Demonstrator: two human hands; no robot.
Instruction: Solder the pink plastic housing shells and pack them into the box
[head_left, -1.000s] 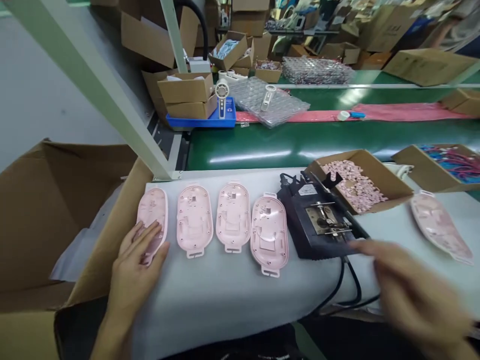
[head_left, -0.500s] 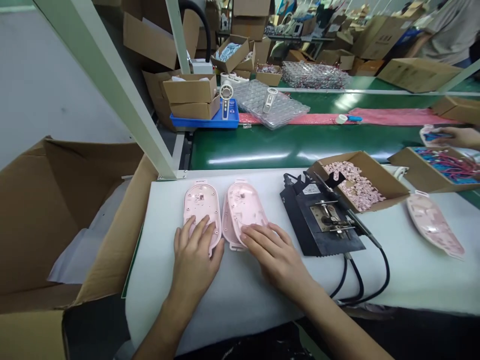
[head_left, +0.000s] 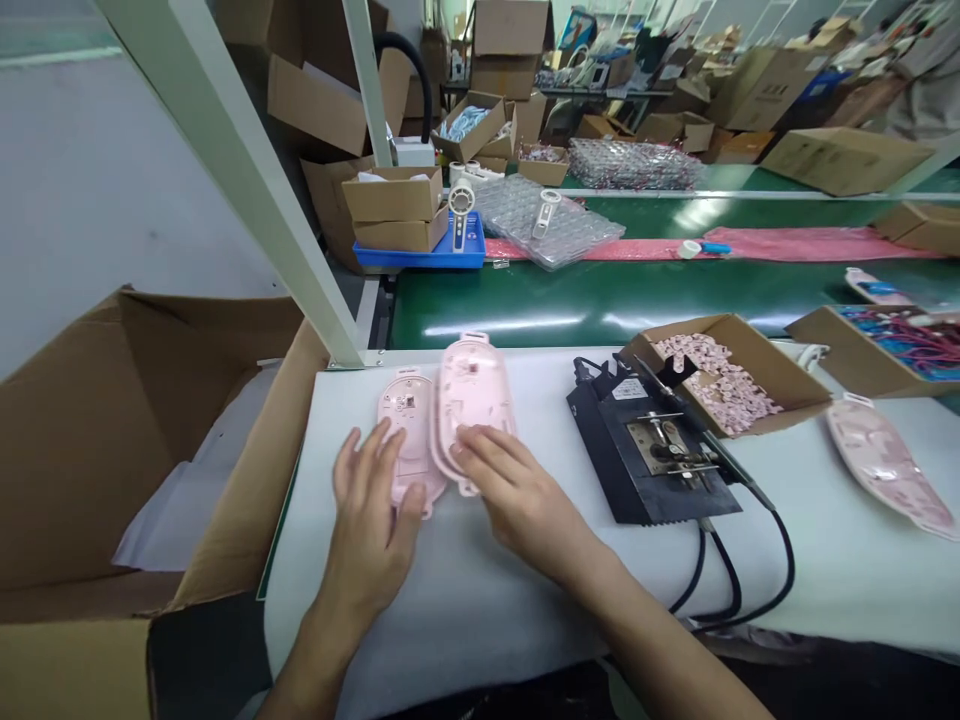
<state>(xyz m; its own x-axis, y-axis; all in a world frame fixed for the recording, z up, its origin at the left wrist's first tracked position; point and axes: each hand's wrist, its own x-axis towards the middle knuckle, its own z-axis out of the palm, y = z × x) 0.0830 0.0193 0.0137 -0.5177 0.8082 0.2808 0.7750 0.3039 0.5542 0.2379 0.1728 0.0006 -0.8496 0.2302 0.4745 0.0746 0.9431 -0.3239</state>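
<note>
Two pink plastic shells lie side by side on the white work surface. My left hand (head_left: 373, 515) has its fingers spread at the lower left side of the left pink shell (head_left: 412, 440), its fingertips on or just over it. My right hand (head_left: 517, 495) holds the right pink shell (head_left: 475, 385) by its lower right part, fingers on top; the thumb is hidden. This shell sits over a second layer of pink plastic and overlaps the right edge of the left shell.
To the right stands a black device (head_left: 652, 450) with cables. Behind it is a box of small pink parts (head_left: 720, 375). Another pink shell (head_left: 889, 465) lies far right, near a box of wires (head_left: 900, 345). A large open carton (head_left: 225, 500) stands left. A green belt (head_left: 525, 310) runs behind.
My right hand has closed on the right shell and shifted it up and left against the left shell. My left hand has drawn back leftward, thumb spread. The co-worker's hand at far right has left view.
</note>
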